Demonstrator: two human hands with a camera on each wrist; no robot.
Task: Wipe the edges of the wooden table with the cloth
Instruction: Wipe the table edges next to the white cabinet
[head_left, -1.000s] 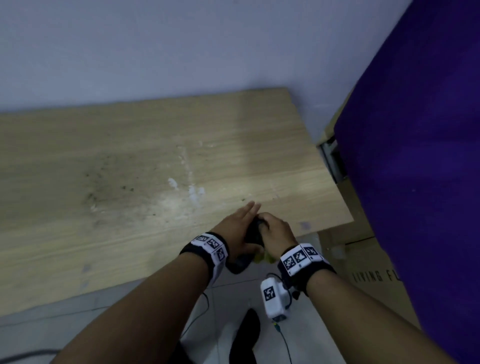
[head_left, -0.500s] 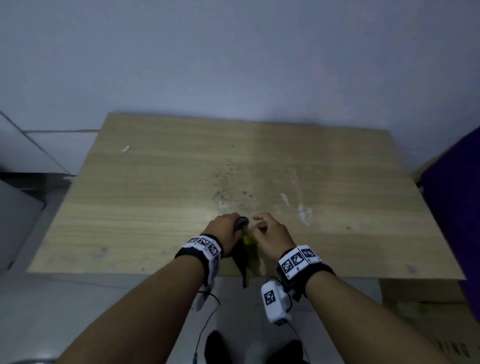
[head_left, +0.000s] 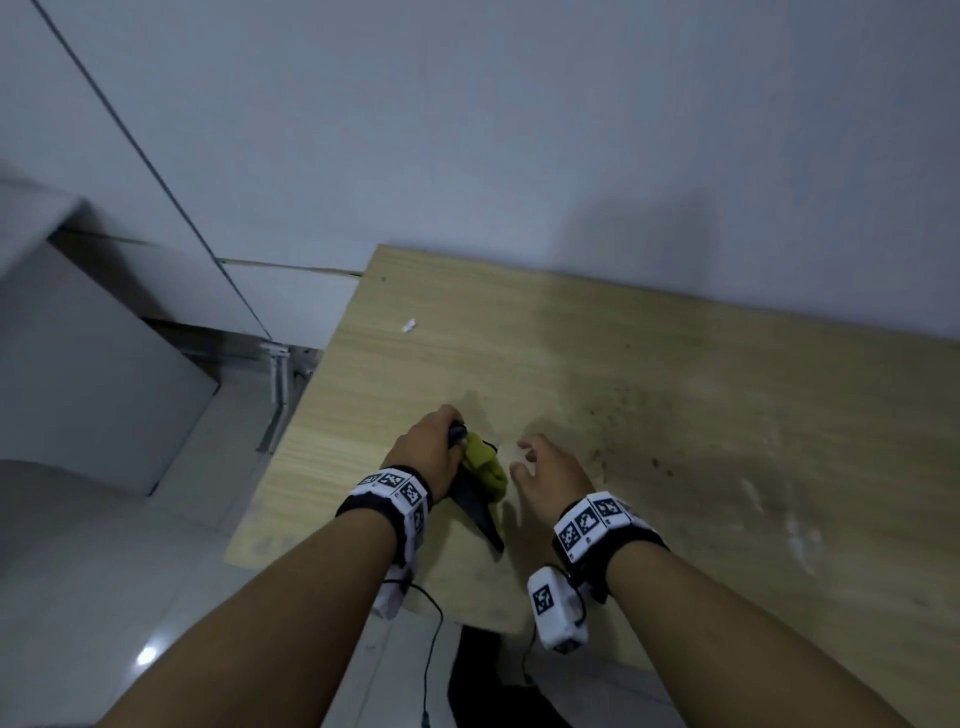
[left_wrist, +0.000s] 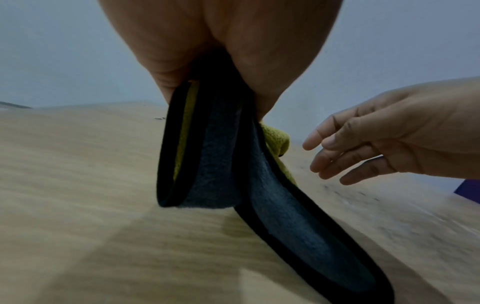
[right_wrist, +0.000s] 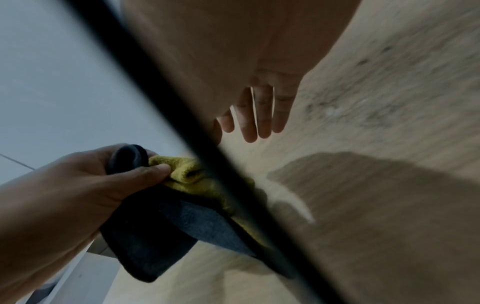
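Observation:
A yellow and grey-blue cloth with black trim hangs bunched from my left hand, which grips its top above the wooden table near the left front corner. The cloth's lower end trails down to the tabletop. My right hand hovers just right of the cloth with fingers spread and relaxed, holding nothing.
Dark specks and white smears mark the tabletop. A small white scrap lies near the far left edge. A grey wall runs behind the table; a metal frame and tiled floor lie to the left.
Both hands held the cloth together at the front edge; now my right hand has let go and the left carries the cloth toward the table's left side. My view has swung left.

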